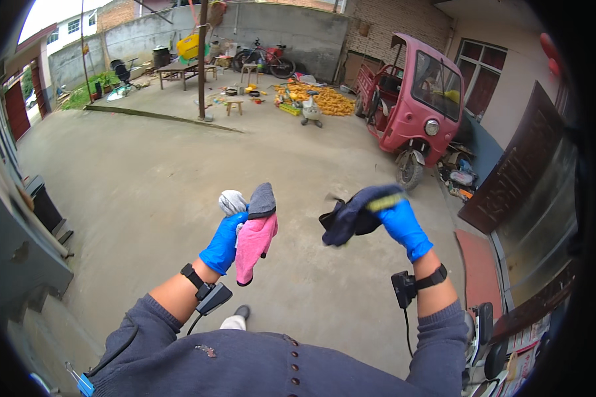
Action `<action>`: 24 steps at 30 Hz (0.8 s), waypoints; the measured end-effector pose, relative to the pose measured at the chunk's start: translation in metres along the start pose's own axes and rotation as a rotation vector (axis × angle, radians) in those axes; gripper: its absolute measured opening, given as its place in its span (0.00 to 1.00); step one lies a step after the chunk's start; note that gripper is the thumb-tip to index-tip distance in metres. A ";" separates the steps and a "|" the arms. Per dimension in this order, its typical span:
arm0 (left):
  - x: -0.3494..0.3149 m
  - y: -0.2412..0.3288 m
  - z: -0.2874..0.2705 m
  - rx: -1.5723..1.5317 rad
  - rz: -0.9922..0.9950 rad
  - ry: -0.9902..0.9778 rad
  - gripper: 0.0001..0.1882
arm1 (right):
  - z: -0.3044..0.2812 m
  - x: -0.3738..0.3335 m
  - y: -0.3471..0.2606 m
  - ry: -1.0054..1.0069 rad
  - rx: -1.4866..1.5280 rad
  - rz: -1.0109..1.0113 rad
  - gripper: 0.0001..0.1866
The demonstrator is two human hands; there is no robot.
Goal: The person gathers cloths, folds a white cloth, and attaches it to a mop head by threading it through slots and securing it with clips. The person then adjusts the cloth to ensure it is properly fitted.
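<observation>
My left hand (222, 242), in a blue glove, is closed on a bunch of cloths. A pink cloth with dark edging (255, 243) hangs from it, a grey cloth (262, 200) sticks up above, and a whitish rolled cloth (232, 202) shows behind the fingers. To the right, my blue-gloved right hand (404, 228) grips a dark navy cloth (356, 218) with a yellow-green strip. This cloth is smeared by motion and swings out to the left of the hand. The two hands are apart, held over the concrete ground. The right fingertips are partly hidden by cloth.
A pink three-wheeled vehicle (417, 99) stands at the far right, beside spread yellow produce (331, 100). A small stool (234, 106), a low table (179, 68) and a post (202, 66) are farther back. A dark door (510, 159) stands ajar at right; steps (53, 331) lie at lower left.
</observation>
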State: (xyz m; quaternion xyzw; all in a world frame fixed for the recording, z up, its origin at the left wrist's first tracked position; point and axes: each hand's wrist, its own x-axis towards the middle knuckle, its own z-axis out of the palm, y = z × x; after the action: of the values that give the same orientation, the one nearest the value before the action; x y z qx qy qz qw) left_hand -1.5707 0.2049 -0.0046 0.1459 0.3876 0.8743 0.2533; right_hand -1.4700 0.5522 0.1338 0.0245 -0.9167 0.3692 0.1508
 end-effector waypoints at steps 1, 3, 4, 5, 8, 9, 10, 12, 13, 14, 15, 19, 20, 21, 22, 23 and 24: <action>0.026 -0.002 -0.001 0.087 0.021 0.000 0.14 | -0.007 0.017 0.017 0.178 -0.057 -0.025 0.11; 0.075 -0.010 -0.002 0.229 0.096 -0.052 0.13 | -0.038 0.048 0.045 0.240 0.195 -0.078 0.11; 0.106 -0.014 0.000 0.130 -0.007 -0.021 0.12 | -0.045 0.065 0.058 0.300 0.375 -0.059 0.11; 0.139 -0.018 0.002 -0.033 -0.055 -0.090 0.10 | -0.053 0.079 0.070 0.296 0.482 -0.022 0.12; 0.230 -0.036 0.009 0.026 -0.138 -0.143 0.09 | -0.075 0.120 0.104 0.372 0.479 0.123 0.12; 0.257 -0.042 0.015 0.032 -0.171 -0.186 0.10 | -0.084 0.129 0.113 0.398 0.582 0.209 0.13; 0.275 -0.066 0.017 -0.005 -0.209 -0.132 0.11 | -0.083 0.128 0.128 0.430 0.589 0.289 0.14; 0.324 -0.087 0.032 0.040 -0.246 -0.261 0.10 | -0.099 0.145 0.150 0.499 0.665 0.342 0.15; 0.345 -0.101 0.039 0.027 -0.274 -0.345 0.10 | -0.108 0.151 0.162 0.531 0.726 0.356 0.15; 0.368 -0.117 0.047 0.087 -0.325 -0.319 0.10 | -0.117 0.158 0.175 0.529 0.767 0.309 0.16; 0.389 -0.136 0.057 0.086 -0.309 -0.362 0.09 | -0.127 0.163 0.189 0.559 0.774 0.338 0.16; 0.442 -0.233 0.102 0.209 -0.502 -0.309 0.09 | -0.155 0.168 0.252 0.628 0.857 0.344 0.14; 0.450 -0.253 0.118 0.252 -0.595 -0.294 0.10 | -0.161 0.167 0.267 0.632 0.875 0.340 0.14; 0.468 -0.269 0.140 0.287 -0.634 -0.362 0.11 | -0.172 0.171 0.284 0.652 0.895 0.357 0.14; 0.484 -0.282 0.167 0.251 -0.597 -0.412 0.11 | -0.188 0.178 0.301 0.610 0.905 0.291 0.14; 0.504 -0.294 0.196 0.246 -0.572 -0.446 0.11 | -0.205 0.188 0.320 0.664 0.904 0.339 0.14; 0.523 -0.296 0.231 0.235 -0.535 -0.491 0.10 | -0.226 0.196 0.329 0.674 0.918 0.336 0.13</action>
State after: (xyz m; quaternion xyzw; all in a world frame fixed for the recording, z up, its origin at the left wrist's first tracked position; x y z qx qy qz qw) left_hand -1.8029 0.8042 -0.0442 0.2727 0.4373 0.6661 0.5392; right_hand -1.6496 0.9594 0.1253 -0.1767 -0.5562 0.7341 0.3472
